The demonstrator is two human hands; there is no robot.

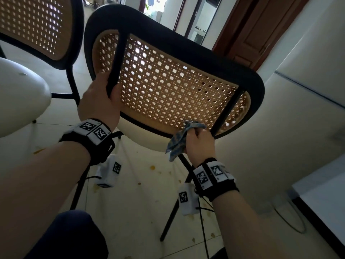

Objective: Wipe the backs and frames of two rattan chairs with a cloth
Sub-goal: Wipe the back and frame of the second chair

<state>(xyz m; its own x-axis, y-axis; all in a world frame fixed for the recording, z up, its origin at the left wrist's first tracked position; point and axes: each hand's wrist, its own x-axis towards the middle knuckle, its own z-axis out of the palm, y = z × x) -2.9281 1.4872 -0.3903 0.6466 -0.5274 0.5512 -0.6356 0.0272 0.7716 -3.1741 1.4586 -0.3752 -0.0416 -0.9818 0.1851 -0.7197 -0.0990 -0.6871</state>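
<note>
A rattan chair back [168,86] with a black frame fills the middle of the view, seen from behind. My left hand [100,101] grips the left black upright of that frame. My right hand [199,143] is shut on a crumpled blue-grey cloth [177,143] and presses it against the lower frame beside the right upright. The chair's white seat shows just under the back. A second rattan chair [37,25] with a white seat [20,94] stands at the upper left, untouched.
The tiled floor [140,193] under the chair carries yellow-brown stains. White tagged boxes hang from both wrist bands on cables. A brown wooden door [261,34] stands at the upper right. A white cabinet edge [321,193] sits at the right, and my dark-clothed knee [74,236] at the bottom.
</note>
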